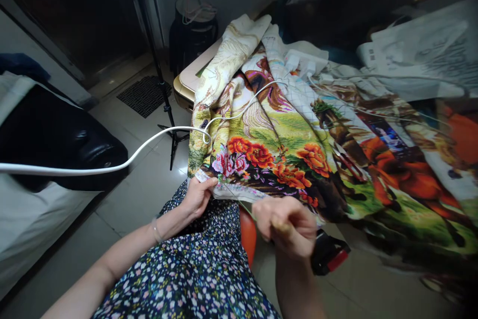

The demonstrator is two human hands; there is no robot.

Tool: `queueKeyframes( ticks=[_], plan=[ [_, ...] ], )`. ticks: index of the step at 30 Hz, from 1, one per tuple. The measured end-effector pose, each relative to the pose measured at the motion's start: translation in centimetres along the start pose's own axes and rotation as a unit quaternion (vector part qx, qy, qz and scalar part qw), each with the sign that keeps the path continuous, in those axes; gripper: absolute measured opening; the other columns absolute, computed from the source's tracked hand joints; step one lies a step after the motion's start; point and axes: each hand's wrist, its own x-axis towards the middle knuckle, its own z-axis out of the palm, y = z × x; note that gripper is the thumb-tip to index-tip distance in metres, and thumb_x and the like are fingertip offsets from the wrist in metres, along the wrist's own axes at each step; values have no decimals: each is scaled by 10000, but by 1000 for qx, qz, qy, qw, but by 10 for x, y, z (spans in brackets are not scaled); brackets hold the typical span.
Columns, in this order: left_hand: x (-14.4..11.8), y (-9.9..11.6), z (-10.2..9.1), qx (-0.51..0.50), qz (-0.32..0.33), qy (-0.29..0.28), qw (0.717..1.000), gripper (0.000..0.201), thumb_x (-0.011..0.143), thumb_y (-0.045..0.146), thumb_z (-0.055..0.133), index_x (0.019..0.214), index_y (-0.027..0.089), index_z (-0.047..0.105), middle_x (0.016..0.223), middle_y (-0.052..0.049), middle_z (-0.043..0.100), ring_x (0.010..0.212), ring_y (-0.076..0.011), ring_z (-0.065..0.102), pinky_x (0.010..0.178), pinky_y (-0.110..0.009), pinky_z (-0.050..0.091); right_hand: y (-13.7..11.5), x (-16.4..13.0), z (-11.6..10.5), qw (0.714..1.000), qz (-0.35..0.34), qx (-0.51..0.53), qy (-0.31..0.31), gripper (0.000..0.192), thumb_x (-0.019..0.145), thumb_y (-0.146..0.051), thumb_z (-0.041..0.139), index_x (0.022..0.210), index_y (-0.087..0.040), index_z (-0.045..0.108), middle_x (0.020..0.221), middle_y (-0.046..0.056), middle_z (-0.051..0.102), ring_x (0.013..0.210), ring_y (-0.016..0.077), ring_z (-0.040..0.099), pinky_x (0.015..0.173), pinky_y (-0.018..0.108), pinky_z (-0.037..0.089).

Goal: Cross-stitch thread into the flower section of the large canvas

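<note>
A large cross-stitch cloth [276, 125] with orange flowers, horses and green grass drapes over the table and hangs down to my lap. My left hand [199, 197] pinches its white lower edge, thumb on top, beside a small pale printed strip [202, 175]. Off to the right, my right hand [287, 224] is raised in front of the cloth with curled fingers, a little smeared by motion. A thin greenish thread [244, 207] runs from the cloth's edge to those fingers. Whether a needle is there too, I cannot make out.
A white cable [149, 141] crosses from the left over the cloth to white plugs [293, 62]. A black tripod [164, 105] stands beyond my left arm. Plastic bags [421, 50] and a black bag [332, 0] lie at the back right. An orange stool [247, 234] shows beneath me.
</note>
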Motion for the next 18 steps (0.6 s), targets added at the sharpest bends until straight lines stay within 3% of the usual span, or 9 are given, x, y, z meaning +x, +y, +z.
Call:
queueKeyframes(
  ticks=[4, 8, 9, 11, 13, 15, 18],
  plan=[
    [0, 0, -1, 0, -8, 5, 1000, 559, 542, 166, 828, 1069, 155, 640, 912, -59, 727, 885, -218, 661, 872, -362, 473, -25, -4, -3, 986, -30, 87, -139, 384, 954, -384, 430, 596, -247, 412, 353, -70, 458, 255, 80, 401, 371, 193, 363],
    [0, -1, -1, 2, -13, -5, 1000, 533, 561, 170, 820, 1062, 150, 639, 919, -60, 725, 864, -209, 661, 858, -357, 479, -28, -11, -7, 951, 29, 111, -288, 412, 967, -437, 395, 612, -238, 464, 443, -37, 556, 345, 69, 518, 441, 172, 422],
    [0, -1, -1, 2, -11, -2, 1000, 524, 563, 166, 817, 1056, 147, 640, 913, -59, 725, 862, -207, 660, 854, -354, 480, -25, -11, -9, 948, 52, 106, -295, 385, 958, -440, 415, 640, -234, 478, 456, -33, 561, 362, 70, 528, 452, 173, 426],
    [0, 0, -1, 2, -7, 2, 1000, 508, 567, 157, 808, 1046, 146, 640, 902, -55, 724, 858, -204, 657, 846, -348, 483, -13, -9, -11, 965, 115, 61, -228, 307, 944, -428, 448, 716, -227, 494, 453, -42, 527, 359, 78, 492, 437, 185, 405],
    [-1, 1, 0, 5, -3, 3, 1000, 494, 570, 150, 799, 1038, 151, 639, 896, -49, 722, 844, -197, 655, 836, -340, 484, 4, -1, -11, 979, 172, -39, -103, 207, 935, -380, 471, 811, -218, 507, 470, -59, 487, 372, 87, 442, 419, 196, 367],
    [-1, 3, 1, 9, -1, 3, 1000, 477, 574, 147, 793, 1025, 156, 640, 891, -43, 719, 821, -184, 652, 821, -326, 485, 23, 9, -9, 965, 192, -180, -17, 120, 910, -311, 500, 892, -199, 538, 523, -52, 495, 422, 96, 443, 431, 202, 349],
    [-2, 4, 3, 11, 3, 2, 1000, 441, 579, 146, 786, 996, 159, 643, 877, -37, 715, 811, -172, 648, 811, -307, 480, 47, 20, -6, 926, 167, -339, 3, 151, 866, -240, 503, 914, -175, 630, 591, -16, 575, 467, 107, 479, 459, 214, 363]
  ],
)
